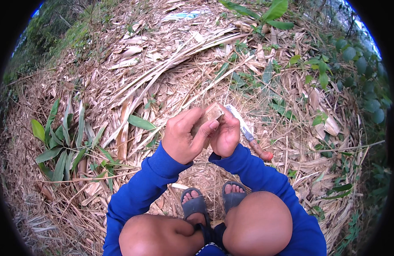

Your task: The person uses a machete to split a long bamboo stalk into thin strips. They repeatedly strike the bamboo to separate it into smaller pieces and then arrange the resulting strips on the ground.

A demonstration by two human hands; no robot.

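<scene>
Both hands meet in front of my knees around a flat, pale brown piece (213, 113) that looks like wood or dry bark. My left hand (184, 133) is closed on its near side, thumb along the edge. On the other side my right hand (226, 133) grips it with curled fingers, partly hidden behind the piece. Just right of my right hand, a knife (244, 127) lies on the ground litter. Its blade points away from me, and its brown handle with a reddish end lies nearer.
Dry leaves and straw-like stalks (171, 64) cover the ground. A green leafy plant (62, 143) grows at the left, a broad-leaved one (271, 15) at the far side, and bushes (363, 81) at the right. My sandalled feet (194, 204) are below my hands.
</scene>
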